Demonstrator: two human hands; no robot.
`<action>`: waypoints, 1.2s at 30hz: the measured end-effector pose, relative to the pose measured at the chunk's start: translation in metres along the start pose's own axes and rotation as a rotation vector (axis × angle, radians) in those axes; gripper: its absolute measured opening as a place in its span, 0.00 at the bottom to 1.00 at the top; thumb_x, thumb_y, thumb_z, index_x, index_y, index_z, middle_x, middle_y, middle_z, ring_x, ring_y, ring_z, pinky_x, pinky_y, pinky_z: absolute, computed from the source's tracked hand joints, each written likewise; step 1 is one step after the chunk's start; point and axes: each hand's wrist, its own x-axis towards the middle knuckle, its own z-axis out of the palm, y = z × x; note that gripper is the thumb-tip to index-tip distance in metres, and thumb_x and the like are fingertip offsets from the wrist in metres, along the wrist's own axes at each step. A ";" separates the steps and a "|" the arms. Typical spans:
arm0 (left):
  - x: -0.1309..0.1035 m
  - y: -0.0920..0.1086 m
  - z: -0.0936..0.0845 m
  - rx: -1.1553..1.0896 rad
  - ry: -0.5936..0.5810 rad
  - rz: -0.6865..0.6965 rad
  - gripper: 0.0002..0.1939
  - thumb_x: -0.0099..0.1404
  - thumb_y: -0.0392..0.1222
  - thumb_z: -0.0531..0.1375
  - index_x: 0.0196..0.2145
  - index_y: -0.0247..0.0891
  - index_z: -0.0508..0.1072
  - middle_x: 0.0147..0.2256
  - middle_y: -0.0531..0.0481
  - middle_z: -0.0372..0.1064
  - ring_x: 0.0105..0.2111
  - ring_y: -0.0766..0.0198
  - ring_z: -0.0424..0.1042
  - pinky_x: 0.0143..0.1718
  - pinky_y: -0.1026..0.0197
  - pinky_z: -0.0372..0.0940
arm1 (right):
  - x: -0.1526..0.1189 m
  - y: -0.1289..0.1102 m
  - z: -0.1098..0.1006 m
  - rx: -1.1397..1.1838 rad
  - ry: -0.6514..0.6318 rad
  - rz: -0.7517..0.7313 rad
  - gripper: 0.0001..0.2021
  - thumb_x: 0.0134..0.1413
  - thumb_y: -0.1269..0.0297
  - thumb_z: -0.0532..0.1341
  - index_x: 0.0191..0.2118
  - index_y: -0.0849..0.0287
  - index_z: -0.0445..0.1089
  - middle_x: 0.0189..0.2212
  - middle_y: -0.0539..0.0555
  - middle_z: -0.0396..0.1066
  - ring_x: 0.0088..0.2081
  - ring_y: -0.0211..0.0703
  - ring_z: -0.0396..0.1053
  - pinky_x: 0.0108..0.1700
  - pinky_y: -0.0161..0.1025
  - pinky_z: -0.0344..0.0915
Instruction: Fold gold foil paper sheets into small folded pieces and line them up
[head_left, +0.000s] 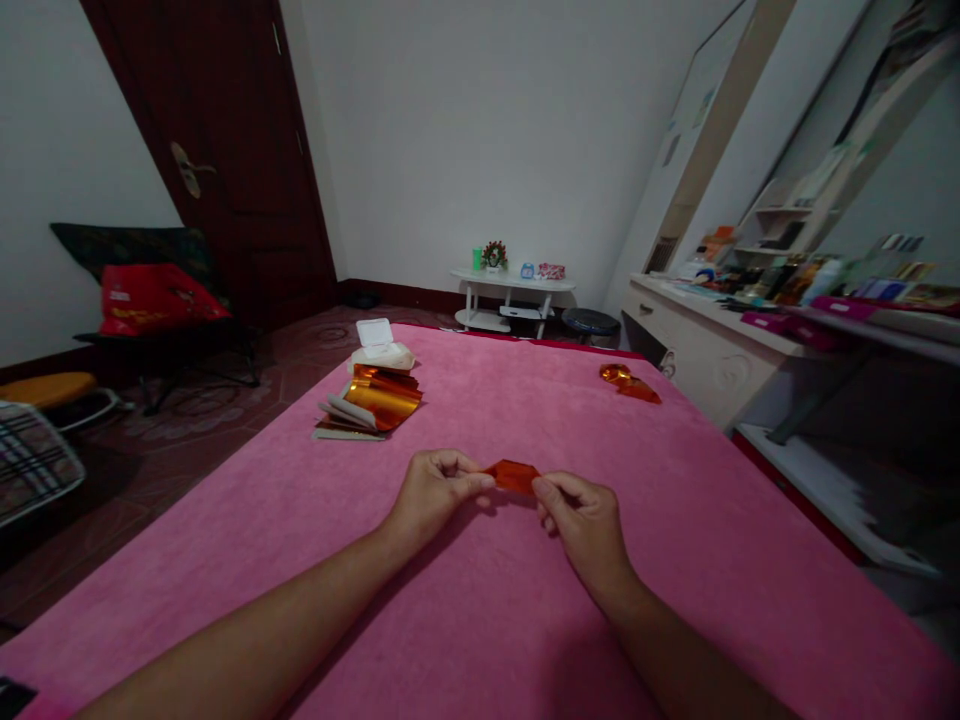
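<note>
Pink-covered table [517, 400]; left hand [433, 492] and right hand [586, 518], each grip pinching 1 end of the orange foil [516, 478], midway between side edges; glossy sheets [384, 398] lie near the left edge.

We saw an orange foil piece [514, 477], a pink cloth [517, 400], a red bag [150, 295], a dark-red door [232, 120] and plaid fabric [34, 460].

The person's left hand [435, 490] and right hand [589, 525] were bare, as were the wrists [388, 538] and visible lengths of the left forearm [277, 620] and right forearm [682, 650]. Both forearms tapered smoothly toward the hands. Fingers [448, 460] appeared slender; nail detail was too small to determine.
</note>
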 end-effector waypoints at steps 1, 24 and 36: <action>0.000 0.000 0.000 -0.006 -0.004 -0.009 0.16 0.48 0.48 0.68 0.24 0.31 0.73 0.19 0.46 0.74 0.20 0.60 0.74 0.21 0.64 0.65 | 0.000 0.000 0.000 0.014 0.005 0.013 0.15 0.55 0.56 0.59 0.22 0.60 0.69 0.16 0.47 0.63 0.17 0.34 0.60 0.21 0.32 0.57; 0.002 -0.009 -0.015 0.319 0.088 0.169 0.25 0.68 0.53 0.48 0.19 0.36 0.62 0.14 0.56 0.58 0.15 0.71 0.58 0.20 0.67 0.54 | 0.002 -0.002 -0.001 0.184 -0.019 0.197 0.21 0.54 0.53 0.59 0.16 0.60 0.62 0.11 0.45 0.58 0.12 0.30 0.54 0.16 0.29 0.50; 0.001 -0.007 -0.012 0.437 -0.277 0.565 0.12 0.65 0.44 0.56 0.39 0.37 0.78 0.33 0.46 0.74 0.34 0.63 0.71 0.38 0.62 0.64 | 0.001 0.000 0.002 0.173 -0.141 0.284 0.25 0.55 0.46 0.54 0.18 0.61 0.64 0.10 0.46 0.57 0.11 0.30 0.51 0.14 0.30 0.46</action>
